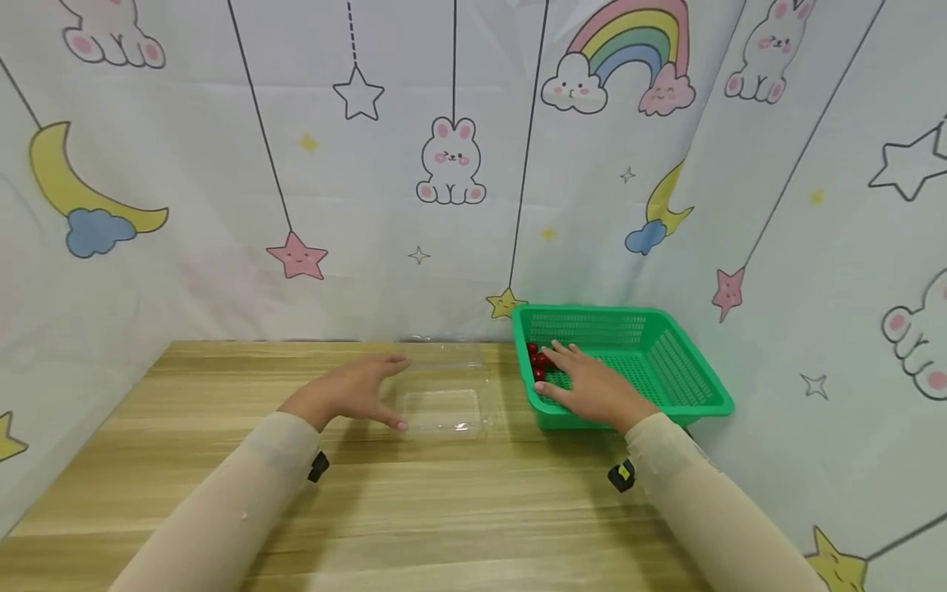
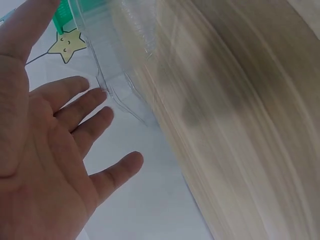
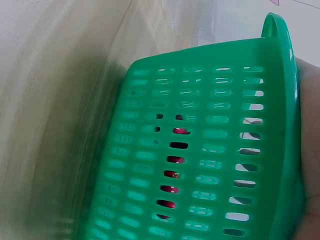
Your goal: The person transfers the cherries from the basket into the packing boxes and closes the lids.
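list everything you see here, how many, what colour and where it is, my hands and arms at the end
wood-grain table: 1, light brown, across the lower part of the head view
green basket: 1, green, at the table's right side
red round items: at least four, exact count unclear, red, inside the basket's left end
clear plastic container: 1, colourless, on the table left of the basket
printed backdrop: sheet count unclear, white with coloured rabbits, stars, moons and a rainbow, behind the table
left hand: 1, bare, at the container's left side
right hand: 1, bare, over the basket's near left part
sleeves: 2, cream, on the forearms
wrist devices: 2, mostly black, at the cuffs
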Demonstrator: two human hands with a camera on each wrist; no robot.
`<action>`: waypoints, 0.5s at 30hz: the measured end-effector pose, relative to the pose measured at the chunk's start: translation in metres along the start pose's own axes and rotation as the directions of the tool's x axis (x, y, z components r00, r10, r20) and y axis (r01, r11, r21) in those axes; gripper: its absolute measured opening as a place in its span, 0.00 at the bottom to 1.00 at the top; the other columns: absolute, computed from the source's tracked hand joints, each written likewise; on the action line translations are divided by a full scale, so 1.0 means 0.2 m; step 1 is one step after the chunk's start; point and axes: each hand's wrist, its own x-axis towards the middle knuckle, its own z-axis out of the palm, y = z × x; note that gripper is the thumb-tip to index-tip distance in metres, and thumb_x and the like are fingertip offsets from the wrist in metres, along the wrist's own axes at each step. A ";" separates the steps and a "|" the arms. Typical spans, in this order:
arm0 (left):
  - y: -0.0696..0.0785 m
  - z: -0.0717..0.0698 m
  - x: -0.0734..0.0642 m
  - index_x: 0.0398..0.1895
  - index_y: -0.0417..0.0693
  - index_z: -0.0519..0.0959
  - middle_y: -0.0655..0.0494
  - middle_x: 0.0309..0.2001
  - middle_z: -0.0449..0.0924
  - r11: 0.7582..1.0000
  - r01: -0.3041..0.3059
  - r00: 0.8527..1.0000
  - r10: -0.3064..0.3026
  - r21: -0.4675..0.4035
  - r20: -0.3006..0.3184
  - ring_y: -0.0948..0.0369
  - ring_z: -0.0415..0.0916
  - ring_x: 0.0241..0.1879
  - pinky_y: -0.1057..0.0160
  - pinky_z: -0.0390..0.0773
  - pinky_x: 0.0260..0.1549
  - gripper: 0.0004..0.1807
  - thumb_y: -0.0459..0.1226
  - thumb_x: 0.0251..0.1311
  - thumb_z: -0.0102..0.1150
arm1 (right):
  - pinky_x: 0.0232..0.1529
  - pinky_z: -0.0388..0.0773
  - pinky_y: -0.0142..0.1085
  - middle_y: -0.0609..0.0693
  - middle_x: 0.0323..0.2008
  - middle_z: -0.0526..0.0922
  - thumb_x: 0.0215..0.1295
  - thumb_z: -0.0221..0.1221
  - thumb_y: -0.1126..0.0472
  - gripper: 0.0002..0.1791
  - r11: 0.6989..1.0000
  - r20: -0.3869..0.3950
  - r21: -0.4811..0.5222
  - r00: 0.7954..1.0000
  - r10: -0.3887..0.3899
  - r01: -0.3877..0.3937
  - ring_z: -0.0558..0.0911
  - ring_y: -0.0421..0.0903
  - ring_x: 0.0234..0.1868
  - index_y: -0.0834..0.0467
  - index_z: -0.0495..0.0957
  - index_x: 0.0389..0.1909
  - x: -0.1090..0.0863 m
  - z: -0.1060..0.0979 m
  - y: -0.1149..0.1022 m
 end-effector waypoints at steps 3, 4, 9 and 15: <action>0.00 0.00 0.01 0.91 0.46 0.63 0.40 0.90 0.61 1.000 0.017 1.000 -0.017 0.009 0.026 0.34 0.59 0.89 0.28 0.63 0.85 0.68 0.66 0.55 0.85 | 0.86 0.59 0.75 0.56 0.94 0.54 0.82 0.49 0.20 0.51 1.000 0.041 0.006 0.999 0.009 -0.009 0.55 0.67 0.93 0.47 0.58 0.93 0.00 -0.04 -0.01; 0.01 0.00 0.01 0.91 0.46 0.63 0.40 0.90 0.61 1.000 0.022 0.999 -0.022 0.009 0.035 0.34 0.59 0.89 0.28 0.63 0.85 0.68 0.67 0.55 0.85 | 0.85 0.61 0.75 0.57 0.93 0.55 0.83 0.49 0.21 0.51 1.000 0.056 0.012 0.998 0.015 -0.016 0.57 0.67 0.92 0.47 0.58 0.93 0.00 -0.06 -0.01; 0.03 -0.01 0.02 0.91 0.44 0.63 0.37 0.90 0.60 0.999 0.033 0.998 -0.034 0.008 0.061 0.33 0.59 0.88 0.28 0.63 0.85 0.68 0.65 0.55 0.86 | 0.82 0.69 0.73 0.61 0.89 0.65 0.86 0.46 0.23 0.47 0.998 0.117 0.035 0.992 0.051 -0.055 0.69 0.70 0.86 0.48 0.63 0.91 0.04 -0.23 -0.02; 0.06 -0.03 0.03 0.91 0.42 0.62 0.36 0.91 0.57 0.998 0.060 0.994 -0.058 -0.012 0.096 0.34 0.57 0.89 0.29 0.62 0.86 0.67 0.61 0.56 0.87 | 0.81 0.71 0.71 0.64 0.85 0.70 0.89 0.48 0.30 0.43 0.996 0.170 -0.020 0.981 0.094 -0.092 0.74 0.70 0.83 0.57 0.70 0.87 0.18 -0.43 0.04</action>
